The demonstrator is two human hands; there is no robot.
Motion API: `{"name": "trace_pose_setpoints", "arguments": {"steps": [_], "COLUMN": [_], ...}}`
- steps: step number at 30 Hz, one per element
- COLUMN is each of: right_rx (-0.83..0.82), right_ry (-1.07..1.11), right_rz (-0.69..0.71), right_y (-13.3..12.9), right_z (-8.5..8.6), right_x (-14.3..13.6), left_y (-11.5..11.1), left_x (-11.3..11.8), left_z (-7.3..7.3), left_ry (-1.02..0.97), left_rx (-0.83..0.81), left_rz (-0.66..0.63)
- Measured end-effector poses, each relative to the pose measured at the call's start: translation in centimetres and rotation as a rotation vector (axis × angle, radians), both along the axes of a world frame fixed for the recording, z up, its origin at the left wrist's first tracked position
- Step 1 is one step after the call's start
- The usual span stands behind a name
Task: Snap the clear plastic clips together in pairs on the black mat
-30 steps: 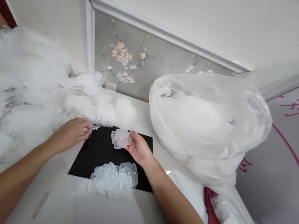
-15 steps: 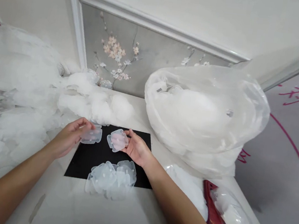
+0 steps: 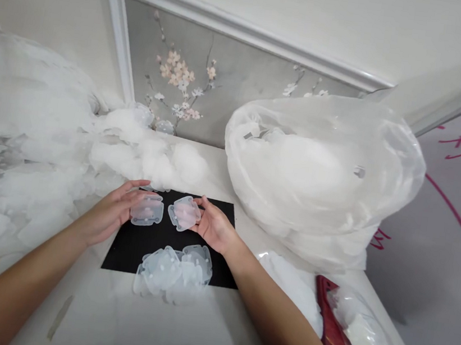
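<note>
My left hand point(image 3: 112, 211) holds a translucent plastic piece point(image 3: 148, 211) by its left side, fingers behind it, over the upper left of a black mat point(image 3: 131, 250). Just to the right, my right hand point(image 3: 214, 226) grips a second translucent piece point(image 3: 184, 213), tilted, between thumb and fingers. A gap separates the two pieces. Nearer to me, a heap of similar pieces point(image 3: 166, 271) overlaps the mat's front edge. Part of another piece shows at the mat's upper left edge.
Large piles of white translucent pieces point(image 3: 43, 114) lie at left. A big clear bag point(image 3: 318, 178) of them stands at back right. At right are a red packet point(image 3: 332, 333) and a smaller clear bag point(image 3: 373, 344). A framed floral panel point(image 3: 227, 70) stands behind.
My left hand has moved slightly right with its piece, its fingers more extended. The right hand's piece is turned a little. The camera view has shifted slightly.
</note>
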State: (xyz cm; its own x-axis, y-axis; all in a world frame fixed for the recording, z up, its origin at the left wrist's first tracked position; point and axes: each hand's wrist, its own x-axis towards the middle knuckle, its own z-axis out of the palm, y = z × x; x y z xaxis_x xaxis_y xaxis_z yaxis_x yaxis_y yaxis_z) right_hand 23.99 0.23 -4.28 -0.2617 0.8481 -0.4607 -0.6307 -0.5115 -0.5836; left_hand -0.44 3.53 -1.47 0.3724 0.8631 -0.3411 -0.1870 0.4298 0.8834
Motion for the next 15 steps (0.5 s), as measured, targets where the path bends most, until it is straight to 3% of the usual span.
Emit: {"name": "trace_pose_setpoints", "arguments": {"steps": [6, 15], "right_rx": [0.189, 0.233], "right_ry": [-0.091, -0.15], "right_rz": [0.026, -0.022], "right_y": [-0.5, -0.9], "right_z": [0.4, 1.1], "right_x": [0.2, 0.4], "left_y": [-0.1, -0.1], "left_x": [0.5, -0.3], "left_z": [1.1, -0.3], "left_ry": [-0.119, -0.219], "left_rx": [-0.179, -0.07], "left_rz": [0.04, -0.072]}}
